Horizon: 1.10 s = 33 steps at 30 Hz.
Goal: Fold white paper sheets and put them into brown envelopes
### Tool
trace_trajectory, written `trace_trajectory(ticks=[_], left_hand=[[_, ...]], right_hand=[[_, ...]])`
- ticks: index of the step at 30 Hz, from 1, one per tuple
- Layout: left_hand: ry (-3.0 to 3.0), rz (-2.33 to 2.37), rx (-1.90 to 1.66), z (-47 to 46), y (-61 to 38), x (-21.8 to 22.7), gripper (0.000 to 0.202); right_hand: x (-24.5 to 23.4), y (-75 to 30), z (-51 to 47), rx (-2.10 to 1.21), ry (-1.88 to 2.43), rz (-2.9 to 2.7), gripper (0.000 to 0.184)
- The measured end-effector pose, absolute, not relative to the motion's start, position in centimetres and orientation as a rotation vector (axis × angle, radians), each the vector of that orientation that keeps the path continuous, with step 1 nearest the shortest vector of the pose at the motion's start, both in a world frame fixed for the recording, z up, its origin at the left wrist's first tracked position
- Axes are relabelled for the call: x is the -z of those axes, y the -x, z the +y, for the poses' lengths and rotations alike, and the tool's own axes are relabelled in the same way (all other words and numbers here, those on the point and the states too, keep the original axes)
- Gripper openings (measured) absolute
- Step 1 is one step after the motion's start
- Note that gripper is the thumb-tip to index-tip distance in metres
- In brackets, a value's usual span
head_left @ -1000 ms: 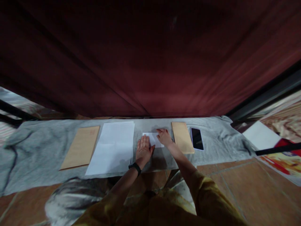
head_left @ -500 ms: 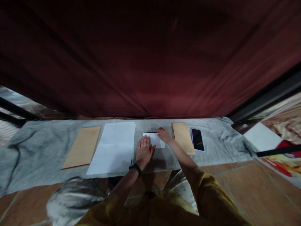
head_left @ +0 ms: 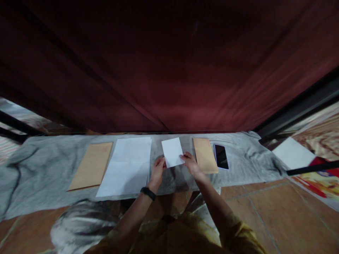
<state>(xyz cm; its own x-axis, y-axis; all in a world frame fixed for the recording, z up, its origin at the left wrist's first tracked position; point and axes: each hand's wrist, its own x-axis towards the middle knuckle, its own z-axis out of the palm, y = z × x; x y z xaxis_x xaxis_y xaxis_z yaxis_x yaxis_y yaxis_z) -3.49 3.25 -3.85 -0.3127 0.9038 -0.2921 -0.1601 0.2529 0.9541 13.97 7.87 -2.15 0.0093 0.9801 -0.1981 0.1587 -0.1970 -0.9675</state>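
A small folded white paper is lifted off the grey cloth, held by its near corners. My left hand pinches the lower left corner and wears a black wristband. My right hand pinches the lower right corner. To the left lies a stack of white sheets and beyond it a large brown envelope. Just right of my right hand lie a smaller brown envelope and a black phone.
A dark red curtain hangs close behind the cloth. The floor in front is terracotta tile. White and coloured papers lie at the far right behind a dark bar. A grey bundle sits by my left knee.
Both hands stopped pressing the small white paper flat on the cloth, drew back toward me and picked it up by its near corners; it now stands raised.
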Motion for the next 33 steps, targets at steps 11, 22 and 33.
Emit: trace_trajectory(ticks=[11,22,33], left_hand=[[-0.784,1.439,-1.192,2.1,3.9,2.2,0.038],[-0.695,1.291,-1.056,0.7,4.2,1.8,0.037],[-0.473,1.252,-1.18,3.5,5.8,1.1,0.04]], right_hand=[[1.7,-13.7,4.8,-1.676,1.231,-0.831,0.043],[0.5,-14.0,5.3,-1.486,1.301,-0.928,0.05],[1.8,-15.0,2.6,-0.257,1.246,-2.245,0.053]])
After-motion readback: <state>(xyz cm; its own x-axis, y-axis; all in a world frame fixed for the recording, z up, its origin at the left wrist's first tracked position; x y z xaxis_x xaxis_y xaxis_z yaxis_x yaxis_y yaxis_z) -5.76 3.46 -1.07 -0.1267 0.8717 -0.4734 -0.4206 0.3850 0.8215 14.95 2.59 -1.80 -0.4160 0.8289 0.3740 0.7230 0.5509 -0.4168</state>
